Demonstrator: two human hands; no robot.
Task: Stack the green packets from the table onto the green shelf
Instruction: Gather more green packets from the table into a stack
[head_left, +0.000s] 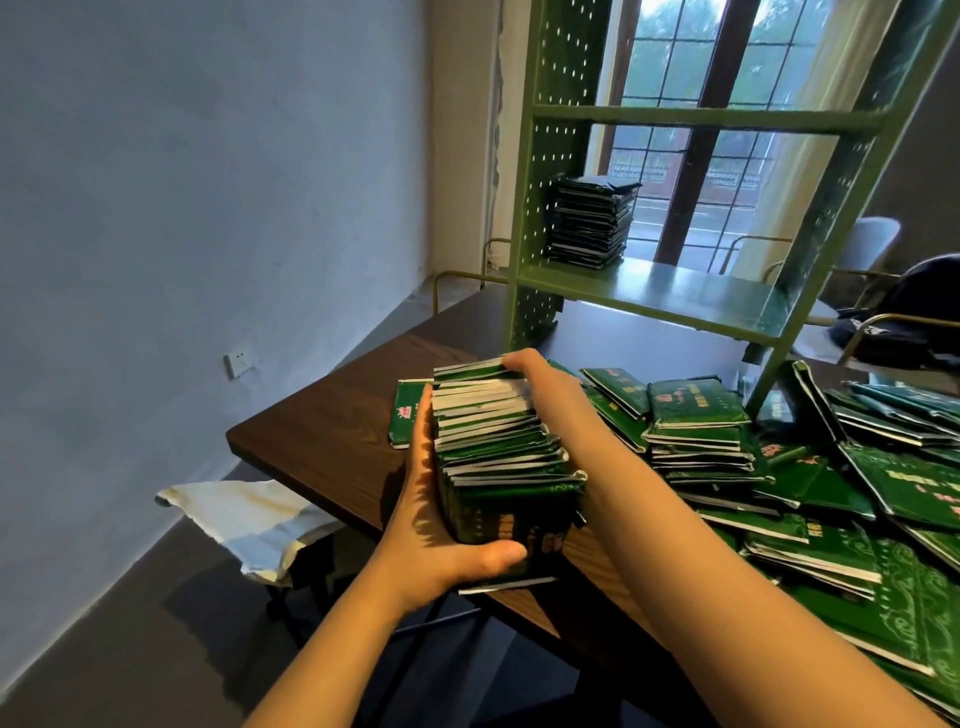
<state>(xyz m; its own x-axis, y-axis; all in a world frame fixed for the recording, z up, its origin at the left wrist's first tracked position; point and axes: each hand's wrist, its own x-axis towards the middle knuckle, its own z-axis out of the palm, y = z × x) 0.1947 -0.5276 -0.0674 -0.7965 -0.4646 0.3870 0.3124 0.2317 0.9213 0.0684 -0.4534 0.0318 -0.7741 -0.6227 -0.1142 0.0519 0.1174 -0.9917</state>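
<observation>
Left hand (434, 514) and right hand (543, 382) grip packet bundle (498, 452), long axis toward shelf (675, 292).

The pale print on the green packets (691, 410) is too blurred to read.

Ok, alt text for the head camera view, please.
Two hands grip a thick bundle of green packets at a dark wooden table, left hand at its near end, right hand at its far end. More packets lie scattered to the right; one stack sits on the green shelf behind.
</observation>
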